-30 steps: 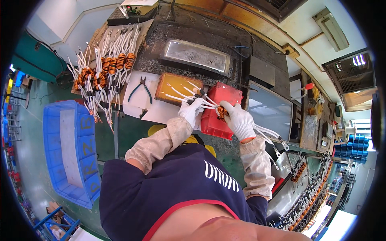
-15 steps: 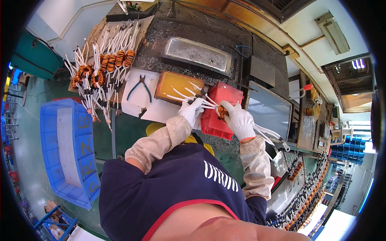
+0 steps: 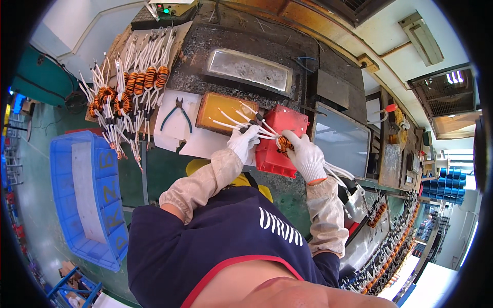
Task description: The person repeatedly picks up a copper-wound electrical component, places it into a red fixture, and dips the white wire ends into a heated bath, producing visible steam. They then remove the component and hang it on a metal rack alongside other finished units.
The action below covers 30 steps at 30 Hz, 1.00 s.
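Observation:
Both hands wear white gloves. My right hand (image 3: 305, 154) grips a small orange wound coil (image 3: 282, 144) over a red tray (image 3: 280, 139). Several white sleeved leads (image 3: 231, 119) fan out from the coil to the left. My left hand (image 3: 243, 142) pinches those leads close to the coil. The lead tips reach over a shallow orange tray (image 3: 214, 105).
A pile of finished coils with white leads (image 3: 128, 92) lies at the left. Pliers (image 3: 178, 113) rest on white paper. A dark solder pot with a metal bath (image 3: 249, 69) stands behind. A blue crate (image 3: 82, 200) sits low at the left. More coils (image 3: 382, 241) line the right.
The hands hold the same coil in nearly the same place; only the camera view shifted slightly.

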Available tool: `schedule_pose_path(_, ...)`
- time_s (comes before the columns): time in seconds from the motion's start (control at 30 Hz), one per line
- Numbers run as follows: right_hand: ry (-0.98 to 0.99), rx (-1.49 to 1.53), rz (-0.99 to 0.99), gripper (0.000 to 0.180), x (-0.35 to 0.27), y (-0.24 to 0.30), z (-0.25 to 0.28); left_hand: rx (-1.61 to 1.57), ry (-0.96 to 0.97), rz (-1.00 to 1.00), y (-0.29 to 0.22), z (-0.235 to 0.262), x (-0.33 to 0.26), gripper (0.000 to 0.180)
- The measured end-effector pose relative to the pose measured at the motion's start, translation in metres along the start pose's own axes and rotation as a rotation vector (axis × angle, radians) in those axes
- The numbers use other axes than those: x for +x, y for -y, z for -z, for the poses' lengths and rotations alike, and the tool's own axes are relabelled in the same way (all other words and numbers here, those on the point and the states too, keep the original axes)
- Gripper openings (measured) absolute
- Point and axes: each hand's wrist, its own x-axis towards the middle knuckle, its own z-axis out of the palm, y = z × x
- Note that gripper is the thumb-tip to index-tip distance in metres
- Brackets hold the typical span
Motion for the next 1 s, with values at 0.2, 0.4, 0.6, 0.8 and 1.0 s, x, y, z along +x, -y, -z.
schedule_pose_path(0.2, -0.081, 0.204, -0.106, 0.052, -0.02, -0.011, -0.022, 0.126, 0.074, -0.018, -0.021, -0.017, -0.012, 0.037)
schedule_pose_path(0.4, -0.211, 0.278, -0.212, 0.051, -0.024, -0.007, -0.039, 0.128, 0.248, 0.172, -0.046, -0.012, 0.016, 0.03)
schedule_pose_path(0.6, -0.314, 0.311, -0.282, 0.051, -0.023, 0.003, -0.044, 0.268, 0.349, 0.305, -0.061, -0.009, 0.037, 0.025)
schedule_pose_path(0.8, -0.342, 0.38, -0.205, 0.052, -0.025, 0.004, -0.035, 0.175, 0.403, 0.356, -0.061, -0.006, 0.044, 0.022)
schedule_pose_path(1.0, -0.282, 0.346, -0.269, 0.05, -0.021, 0.003, -0.041, -0.019, 0.403, 0.386, -0.054, -0.019, 0.045, 0.018)
